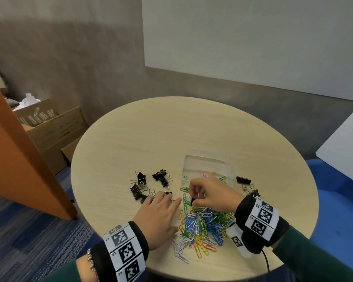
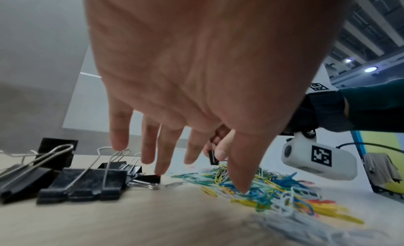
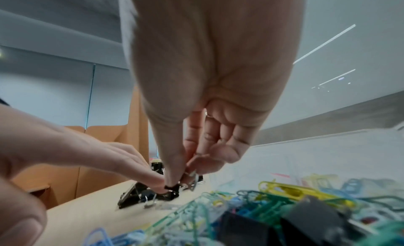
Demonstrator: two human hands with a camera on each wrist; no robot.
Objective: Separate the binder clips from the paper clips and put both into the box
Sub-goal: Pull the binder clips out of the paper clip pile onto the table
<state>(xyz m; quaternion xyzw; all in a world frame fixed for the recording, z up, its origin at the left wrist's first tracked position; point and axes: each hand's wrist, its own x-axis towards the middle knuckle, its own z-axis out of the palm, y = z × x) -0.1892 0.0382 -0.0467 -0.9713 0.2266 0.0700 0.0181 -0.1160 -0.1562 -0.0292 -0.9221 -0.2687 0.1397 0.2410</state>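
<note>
On the round wooden table (image 1: pixel 143 139), a clear plastic box (image 1: pixel 206 162) is standing just beyond a heap of coloured paper clips (image 1: pixel 204 224); a few paper clips are already lying inside the box. The right hand (image 1: pixel 210 195) is hovering between the box and the heap, its thumb and fingers curled and pinching a small black binder clip (image 1: pixel 192 201) just above the heap's far edge. The right wrist view is showing the same pinch, with the thumb tip and fingertips (image 3: pixel 174 177) closing on the small clip and its wire handles.

The left hand (image 1: pixel 161 216) is lying on the left side of the heap, fingers spread and straight, holding nothing. Its fingertips are reaching toward a small binder clip (image 1: pixel 168 192) lying on the table left of the box; whether they are touching it cannot be told. In the left wrist view the fingers (image 2: pixel 150 146) are hanging splayed above the tabletop.

A loose group of black binder clips (image 1: pixel 143 186) is sitting left of the box, well apart from the paper clips. Two more binder clips (image 1: pixel 246 184) are lying just right of the box, beside the right wrist.

On the floor left of the table, cardboard boxes (image 1: pixel 55 127) are standing against the wall.
</note>
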